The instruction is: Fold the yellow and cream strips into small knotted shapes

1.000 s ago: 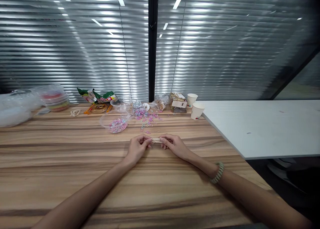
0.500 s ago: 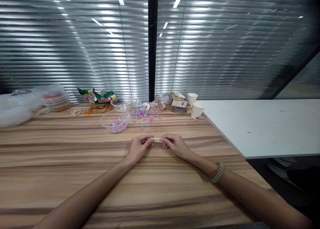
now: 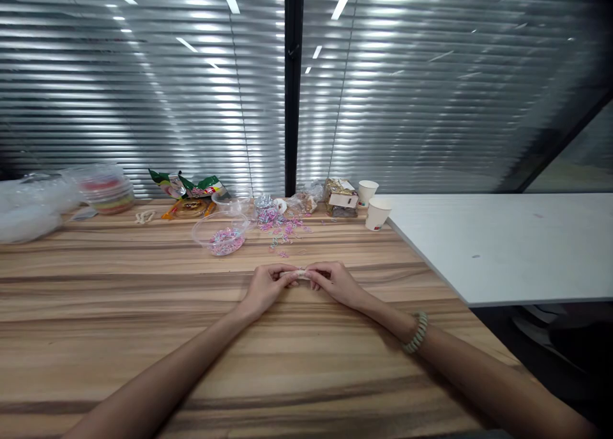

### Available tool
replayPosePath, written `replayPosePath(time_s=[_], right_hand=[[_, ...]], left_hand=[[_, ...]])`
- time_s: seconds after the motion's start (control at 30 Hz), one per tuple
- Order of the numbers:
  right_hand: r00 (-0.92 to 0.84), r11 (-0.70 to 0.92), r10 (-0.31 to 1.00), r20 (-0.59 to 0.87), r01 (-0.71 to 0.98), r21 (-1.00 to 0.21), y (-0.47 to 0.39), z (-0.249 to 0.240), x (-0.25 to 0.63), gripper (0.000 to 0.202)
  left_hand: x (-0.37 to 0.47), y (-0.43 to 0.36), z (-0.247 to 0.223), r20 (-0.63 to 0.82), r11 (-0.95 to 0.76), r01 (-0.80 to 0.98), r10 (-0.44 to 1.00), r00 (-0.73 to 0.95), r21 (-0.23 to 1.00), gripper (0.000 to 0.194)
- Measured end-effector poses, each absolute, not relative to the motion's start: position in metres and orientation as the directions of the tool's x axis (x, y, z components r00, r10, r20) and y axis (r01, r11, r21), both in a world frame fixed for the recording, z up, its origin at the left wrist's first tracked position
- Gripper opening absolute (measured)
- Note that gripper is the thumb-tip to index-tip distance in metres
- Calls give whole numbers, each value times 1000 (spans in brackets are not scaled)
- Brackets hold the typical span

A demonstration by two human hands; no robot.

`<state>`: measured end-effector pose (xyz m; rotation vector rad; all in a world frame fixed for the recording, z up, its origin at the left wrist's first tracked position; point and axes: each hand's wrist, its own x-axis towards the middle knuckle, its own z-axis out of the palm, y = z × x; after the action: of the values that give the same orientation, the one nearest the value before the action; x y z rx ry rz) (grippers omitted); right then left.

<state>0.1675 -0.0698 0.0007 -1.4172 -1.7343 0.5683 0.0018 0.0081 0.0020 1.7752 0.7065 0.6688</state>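
My left hand [image 3: 265, 285] and my right hand [image 3: 335, 280] rest on the wooden table [image 3: 143, 337], fingertips meeting around a small pale object [image 3: 300, 273] pinched between them. What the object is stays too small to tell. Beyond the hands lies a scatter of small pink, blue and silver pieces [image 3: 282, 225]. A clear plastic bowl [image 3: 221, 230] holding more pink pieces stands to the left of that scatter.
Two paper cups [image 3: 377, 213] and a small packet [image 3: 341, 197] stand at the back right. Snack bags [image 3: 191, 186], stacked clear containers [image 3: 106, 188] and plastic bags [image 3: 29, 209] line the back left. A white table [image 3: 502, 241] adjoins on the right. Blinds cover the window behind.
My two hands have drawn closer together, so less of the pale object shows between the fingers. Nothing else on the table moved.
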Motion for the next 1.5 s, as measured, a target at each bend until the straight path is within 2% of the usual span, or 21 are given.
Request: replayPosePath(time_s=[0.27, 0.6, 0.8, 1.07, 1.5], right_hand=[[-75, 261, 961, 265, 555, -790, -72, 1, 167, 34], [-162, 320, 945, 283, 619, -717, -72, 3, 167, 36], [-128, 326, 937, 326, 658, -679, -71, 2, 167, 35], [-68, 285, 945, 320, 653, -702, -70, 0, 167, 31], [-97, 303, 943, 318, 642, -705, -72, 2, 168, 34]], left_hand=[[3, 5, 6, 102, -235, 130, 767, 634, 963, 26], [2, 7, 4, 151, -316, 147, 748, 646, 937, 27], [2, 8, 1, 165, -319, 134, 753, 637, 938, 29], [2, 12, -7, 179, -274, 87, 805, 566, 958, 32], [4, 10, -4, 169, -236, 46, 804, 571, 971, 19]])
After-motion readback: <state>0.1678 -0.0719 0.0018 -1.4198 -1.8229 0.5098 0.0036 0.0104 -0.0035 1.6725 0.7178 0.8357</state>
